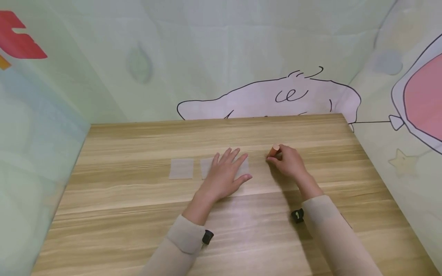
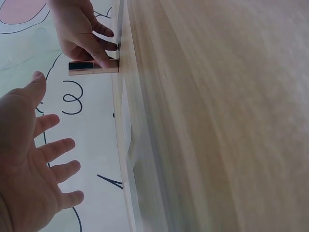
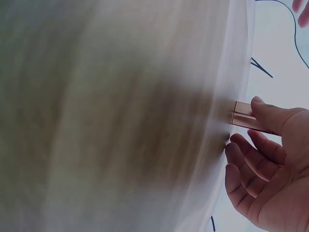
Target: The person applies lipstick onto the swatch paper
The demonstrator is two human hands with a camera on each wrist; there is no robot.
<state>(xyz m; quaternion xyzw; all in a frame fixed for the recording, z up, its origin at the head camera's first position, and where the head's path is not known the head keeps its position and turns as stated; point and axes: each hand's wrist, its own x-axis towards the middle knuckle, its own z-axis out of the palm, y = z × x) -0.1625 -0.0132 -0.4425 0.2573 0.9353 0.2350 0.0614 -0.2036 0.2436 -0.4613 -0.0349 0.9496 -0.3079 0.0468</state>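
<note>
My right hand pinches a shiny copper-coloured lipstick tube between thumb and fingers. The tube stands upright, its lower end right at the tabletop in the left wrist view. Thin whitish squares of paper lie in a row to the left of it. The leftmost square is fully visible; more paper shows on both sides of my left hand, which partly hides it. Fingers spread and holding nothing, the left hand hovers over that paper; the left wrist view shows a gap between its fingertips and the tabletop.
A wood-grain table spans the area below both hands. Behind it and at both sides hang pale printed sheets with cartoon drawings. Small black devices sit at both sleeve cuffs.
</note>
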